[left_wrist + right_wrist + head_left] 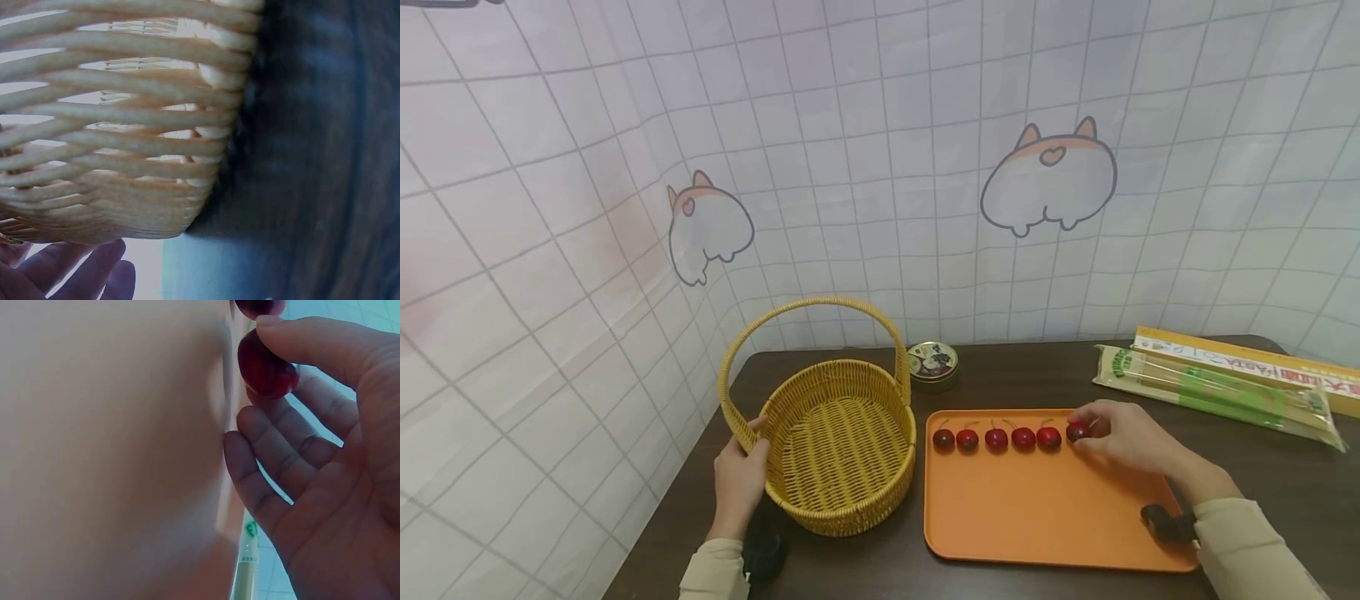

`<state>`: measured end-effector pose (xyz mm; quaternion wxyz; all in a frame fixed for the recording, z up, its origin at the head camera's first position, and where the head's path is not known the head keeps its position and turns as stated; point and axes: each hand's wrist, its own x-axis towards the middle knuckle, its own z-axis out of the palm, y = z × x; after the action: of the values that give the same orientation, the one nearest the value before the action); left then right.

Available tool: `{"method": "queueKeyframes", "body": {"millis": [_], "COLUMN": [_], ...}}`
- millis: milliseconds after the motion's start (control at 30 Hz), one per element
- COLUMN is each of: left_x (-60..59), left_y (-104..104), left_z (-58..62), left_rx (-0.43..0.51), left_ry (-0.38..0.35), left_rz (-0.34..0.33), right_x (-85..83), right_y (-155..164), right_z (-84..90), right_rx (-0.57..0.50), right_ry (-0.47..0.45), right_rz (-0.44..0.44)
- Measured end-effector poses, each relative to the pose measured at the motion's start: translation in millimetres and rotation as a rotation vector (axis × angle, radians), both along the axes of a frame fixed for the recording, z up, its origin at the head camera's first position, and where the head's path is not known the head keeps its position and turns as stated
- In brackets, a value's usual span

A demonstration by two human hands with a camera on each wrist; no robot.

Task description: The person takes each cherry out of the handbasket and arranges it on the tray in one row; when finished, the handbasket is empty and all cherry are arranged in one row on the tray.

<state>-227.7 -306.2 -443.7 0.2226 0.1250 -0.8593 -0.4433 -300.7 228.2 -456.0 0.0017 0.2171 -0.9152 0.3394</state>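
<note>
A yellow wicker basket [842, 442] with a tall arched handle [816, 302] stands on the left of the table. My left hand [739, 483] holds it by the left rim near the handle's foot; in the left wrist view, the fingers [94, 269] lie along the woven outer side. On an orange tray [1037, 508], several dark red cherries [996, 440] with stems form a row near the far edge. At that row's right end, my right hand [1123, 433] pinches a cherry [265, 365] between thumb and fingers, low over the tray.
Behind the basket and tray sits a small round tin [932, 367]. A clear-and-green pasta packet [1217, 392] and a yellow-and-white pasta box [1247, 358] lie at the back right. A white grid-patterned curtain [880, 167] hangs behind the dark table [865, 571].
</note>
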Motion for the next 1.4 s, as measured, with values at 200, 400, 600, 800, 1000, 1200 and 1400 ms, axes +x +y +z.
{"method": "queueKeyframes", "body": {"millis": [200,400,600,800,1000,1200,1400], "left_x": [0.8,-0.3,-2.7,-3.9,-1.6,0.8,-1.0], "left_y": [2.3,4.1,5.4,4.0,-4.9,-16.9,-21.8], "left_z": [-1.9,-1.6,1.2,0.2,0.3,5.1,8.8], "left_rx": [0.001,-0.012,-0.008,-0.011,-0.038,-0.063,-0.038], "left_ry": [0.006,0.009,0.036,0.098,0.116,0.098,0.033], "left_rz": [0.010,0.012,0.018,0.060,0.121,0.144,0.101], "right_x": [-0.5,2.1,1.0,0.2,0.0,-1.7,-1.7], "right_y": [0.8,2.4,2.5,2.3,1.2,0.4,8.2], "right_z": [-3.5,-6.1,-2.5,-2.1,-3.0,-0.3,10.3], "right_rx": [0.003,-0.013,0.002,0.008,-0.005,-0.009,-0.007], "right_ry": [-0.044,-0.073,-0.052,-0.042,-0.067,-0.068,-0.016], "right_rz": [0.000,0.003,0.007,0.021,0.035,0.037,0.023]}}
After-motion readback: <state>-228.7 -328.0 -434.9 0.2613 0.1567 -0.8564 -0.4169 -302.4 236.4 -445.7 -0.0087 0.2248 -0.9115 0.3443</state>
